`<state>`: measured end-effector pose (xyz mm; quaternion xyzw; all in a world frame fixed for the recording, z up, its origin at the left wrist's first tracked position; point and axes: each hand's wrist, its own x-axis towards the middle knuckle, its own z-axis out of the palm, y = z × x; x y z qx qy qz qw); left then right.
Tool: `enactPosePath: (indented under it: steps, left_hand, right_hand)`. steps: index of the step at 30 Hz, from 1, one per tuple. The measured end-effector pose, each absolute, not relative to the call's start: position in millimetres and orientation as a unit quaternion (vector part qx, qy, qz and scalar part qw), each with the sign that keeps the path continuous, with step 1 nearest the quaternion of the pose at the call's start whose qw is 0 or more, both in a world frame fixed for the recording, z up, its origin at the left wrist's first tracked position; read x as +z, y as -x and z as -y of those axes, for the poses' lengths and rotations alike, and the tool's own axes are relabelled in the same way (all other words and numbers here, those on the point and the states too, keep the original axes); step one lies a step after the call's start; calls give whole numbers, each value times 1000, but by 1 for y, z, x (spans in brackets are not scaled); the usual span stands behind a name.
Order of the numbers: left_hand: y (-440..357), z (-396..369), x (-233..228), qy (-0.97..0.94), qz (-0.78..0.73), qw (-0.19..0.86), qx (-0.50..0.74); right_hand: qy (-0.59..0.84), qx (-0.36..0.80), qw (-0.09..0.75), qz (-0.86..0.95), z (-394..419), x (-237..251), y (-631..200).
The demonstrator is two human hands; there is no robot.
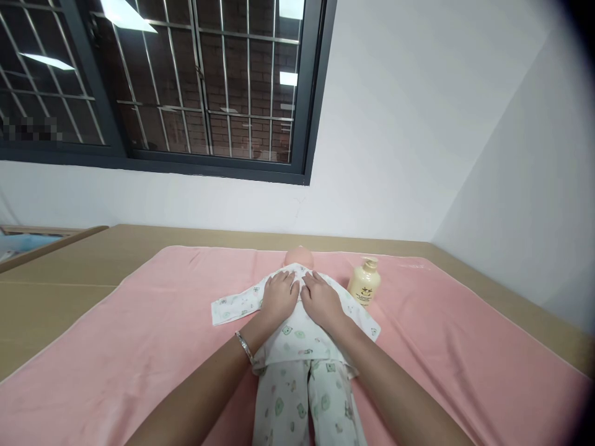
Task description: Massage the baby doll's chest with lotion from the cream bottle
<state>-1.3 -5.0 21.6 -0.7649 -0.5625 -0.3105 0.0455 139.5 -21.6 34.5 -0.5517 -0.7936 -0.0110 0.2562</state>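
A baby doll (pixel 300 254) lies on its back on a pink towel (pixel 149 334), dressed in white printed top (pixel 297 337) and trousers (pixel 302 402). My left hand (pixel 280 294) rests flat on the doll's chest, left of the middle. My right hand (pixel 320 298) lies flat beside it on the right of the chest. Both palms press on the cloth with the fingers together and pointing toward the doll's head. A silver bracelet (pixel 245 347) sits on my left wrist. One empty sleeve (pixel 232 305) stretches out to the left.
A cream pump bottle (pixel 365 282) stands upright on the towel just right of the doll's shoulder. The towel covers a tan table (pixel 51 297) set against a white wall below a barred window (pixel 186 80). A side wall closes in on the right.
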Motion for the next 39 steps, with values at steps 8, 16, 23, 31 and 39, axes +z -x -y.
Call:
enactPosePath:
  steps: [8, 16, 23, 31, 39]
  left_hand:
    - [-2, 12, 30, 785, 530, 86, -309]
    - [-5, 18, 28, 736, 582, 69, -339]
    - [-1, 1, 27, 717, 634, -58, -284]
    - [-6, 2, 22, 708, 640, -60, -292]
    - [-5, -2, 11, 718, 612, -19, -331]
  right_hand:
    - [554, 28, 257, 791, 4, 30, -149]
    - [541, -34, 227, 809, 12, 35, -143]
    - [544, -122, 176, 811, 36, 45, -124]
    - [531, -87, 189, 821, 31, 47, -132]
    - [541, 0, 242, 805, 9, 34, -146]
